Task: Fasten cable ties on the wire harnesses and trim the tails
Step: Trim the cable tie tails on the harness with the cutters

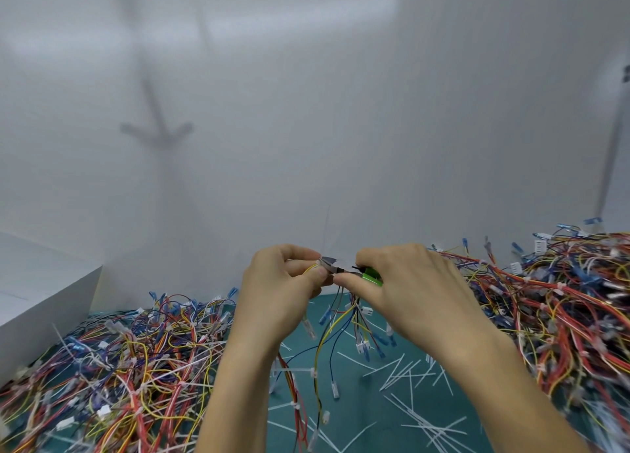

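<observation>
My left hand [280, 283] pinches the wire harness [354, 311] above the green mat [361, 398], its wires dangling; my right hand [410, 282] grips green-handled cutters [370, 276], the blades at the harness just beside my left fingertips

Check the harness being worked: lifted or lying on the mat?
Lifted. The left hand pinches the harness at its top, and its wires hang down toward the green mat. The right hand holds cutters.
</observation>
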Demonstrator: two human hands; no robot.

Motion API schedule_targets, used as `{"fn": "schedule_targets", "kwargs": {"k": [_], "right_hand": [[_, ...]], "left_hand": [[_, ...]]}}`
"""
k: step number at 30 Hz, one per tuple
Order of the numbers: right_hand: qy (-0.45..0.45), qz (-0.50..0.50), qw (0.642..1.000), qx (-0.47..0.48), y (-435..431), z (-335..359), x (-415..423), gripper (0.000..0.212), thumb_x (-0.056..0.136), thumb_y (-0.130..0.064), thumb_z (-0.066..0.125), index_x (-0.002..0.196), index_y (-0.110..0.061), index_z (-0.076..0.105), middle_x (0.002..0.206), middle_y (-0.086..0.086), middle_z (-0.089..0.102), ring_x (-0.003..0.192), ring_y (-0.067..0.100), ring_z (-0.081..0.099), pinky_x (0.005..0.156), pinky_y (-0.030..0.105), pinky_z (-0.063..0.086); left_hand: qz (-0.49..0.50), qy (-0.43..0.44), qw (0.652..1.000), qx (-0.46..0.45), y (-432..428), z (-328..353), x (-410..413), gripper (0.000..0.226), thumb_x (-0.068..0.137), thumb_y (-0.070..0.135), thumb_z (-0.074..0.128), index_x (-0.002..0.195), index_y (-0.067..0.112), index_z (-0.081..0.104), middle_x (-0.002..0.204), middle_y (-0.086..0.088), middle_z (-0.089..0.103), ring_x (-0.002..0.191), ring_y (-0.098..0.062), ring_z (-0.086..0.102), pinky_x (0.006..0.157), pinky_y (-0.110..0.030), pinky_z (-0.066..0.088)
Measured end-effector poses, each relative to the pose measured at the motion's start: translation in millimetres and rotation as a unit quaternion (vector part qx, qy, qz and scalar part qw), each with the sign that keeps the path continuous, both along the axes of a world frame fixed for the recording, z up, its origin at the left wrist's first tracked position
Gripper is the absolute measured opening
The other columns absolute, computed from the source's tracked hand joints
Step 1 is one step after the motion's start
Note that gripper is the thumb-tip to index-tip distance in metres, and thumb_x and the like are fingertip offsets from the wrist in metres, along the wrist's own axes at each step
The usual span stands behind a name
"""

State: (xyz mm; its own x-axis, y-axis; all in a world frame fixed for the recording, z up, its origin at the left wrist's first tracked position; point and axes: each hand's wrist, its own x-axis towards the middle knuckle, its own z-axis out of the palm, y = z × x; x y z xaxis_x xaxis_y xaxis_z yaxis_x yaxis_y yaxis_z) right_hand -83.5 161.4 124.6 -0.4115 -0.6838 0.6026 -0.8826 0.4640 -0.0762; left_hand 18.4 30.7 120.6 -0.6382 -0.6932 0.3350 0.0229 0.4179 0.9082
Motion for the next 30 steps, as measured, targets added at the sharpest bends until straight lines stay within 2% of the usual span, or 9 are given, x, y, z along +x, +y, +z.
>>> {"fn": "schedule_targets", "kwargs": {"k": [10,13,15,19,22,24,26,28,30], "right_hand": [[-0.001,0.005,1.0,0.007,3,4,3,0.055,0.089,-0.076,0.034,0.076,-0.024,0.045,0.066,-0.005,0.048,0.07,0.022,0.047,0.047,0.026,0.024],[-0.001,0.009,1.0,0.005,1,4,10,0.054,0.089,-0.076,0.033,0.076,-0.025,0.046,0.061,-0.006,0.04,0.068,0.022,0.044,0.047,0.025,0.021],[-0.014,0.002,1.0,-0.007,-2,4,13,0.056,0.09,-0.076,0.031,0.077,-0.024,0.049,0.061,-0.006,0.04,0.068,0.024,0.043,0.048,0.029,0.025],[-0.123,-0.001,0.992,-0.014,0,3,7,0.063,0.09,-0.074,0.033,0.074,-0.018,0.056,0.065,0.0,0.056,0.073,0.028,0.055,0.061,0.037,0.041],[-0.172,-0.005,0.985,0.004,1,0,1,0.067,0.091,-0.071,0.032,0.07,-0.013,0.057,0.069,0.006,0.062,0.076,0.031,0.059,0.065,0.038,0.045],[-0.234,0.015,0.972,-0.002,1,0,-2,0.069,0.092,-0.069,0.033,0.075,-0.009,0.064,0.07,0.007,0.068,0.075,0.032,0.065,0.071,0.04,0.052],[-0.356,0.068,0.932,-0.026,1,0,-5,0.063,0.096,-0.063,0.04,0.078,-0.01,0.07,0.068,0.005,0.073,0.069,0.026,0.072,0.072,0.042,0.059],[-0.462,0.103,0.88,-0.045,1,0,-4,0.055,0.098,-0.057,0.043,0.083,-0.011,0.069,0.067,0.005,0.074,0.064,0.024,0.073,0.064,0.036,0.061],[-0.496,0.113,0.859,-0.055,0,0,-2,0.049,0.098,-0.056,0.044,0.095,-0.011,0.065,0.068,0.009,0.074,0.062,0.025,0.072,0.058,0.033,0.061]], "left_hand": [[0.008,0.0,1.0,-0.007,-1,0,0,0.01,0.087,0.013,0.072,0.093,0.019,0.069,0.075,0.004,0.077,0.077,-0.015,0.075,0.084,-0.042,0.06],[0.012,0.009,1.0,-0.002,-2,0,0,0.009,0.086,0.013,0.073,0.092,0.018,0.07,0.073,0.001,0.077,0.075,-0.017,0.074,0.083,-0.042,0.06],[0.01,0.022,1.0,0.008,-2,0,0,0.008,0.087,0.009,0.071,0.093,0.015,0.07,0.074,0.0,0.077,0.074,-0.015,0.074,0.081,-0.039,0.06],[0.005,0.045,0.998,0.038,-7,-1,2,0.009,0.09,0.004,0.067,0.098,0.009,0.066,0.078,-0.003,0.077,0.078,-0.014,0.075,0.075,-0.031,0.059],[0.016,0.066,0.996,0.06,-10,-2,3,0.013,0.093,0.0,0.059,0.103,0.008,0.064,0.083,-0.009,0.077,0.077,-0.016,0.076,0.071,-0.028,0.059],[0.027,0.072,0.995,0.065,-10,-2,2,0.017,0.096,-0.002,0.052,0.107,0.007,0.061,0.09,-0.013,0.073,0.074,-0.016,0.076,0.066,-0.025,0.059],[0.033,0.071,0.995,0.065,-11,-2,2,0.021,0.099,-0.002,0.044,0.112,0.009,0.057,0.099,-0.014,0.067,0.072,-0.016,0.075,0.063,-0.024,0.059],[0.036,0.075,0.994,0.071,-11,-1,1,0.025,0.101,-0.002,0.038,0.116,0.011,0.053,0.105,-0.014,0.061,0.07,-0.016,0.075,0.063,-0.024,0.06],[0.037,0.086,0.992,0.082,-10,0,1,0.028,0.102,-0.002,0.034,0.119,0.014,0.049,0.109,-0.015,0.056,0.069,-0.015,0.075,0.062,-0.023,0.06]]}}
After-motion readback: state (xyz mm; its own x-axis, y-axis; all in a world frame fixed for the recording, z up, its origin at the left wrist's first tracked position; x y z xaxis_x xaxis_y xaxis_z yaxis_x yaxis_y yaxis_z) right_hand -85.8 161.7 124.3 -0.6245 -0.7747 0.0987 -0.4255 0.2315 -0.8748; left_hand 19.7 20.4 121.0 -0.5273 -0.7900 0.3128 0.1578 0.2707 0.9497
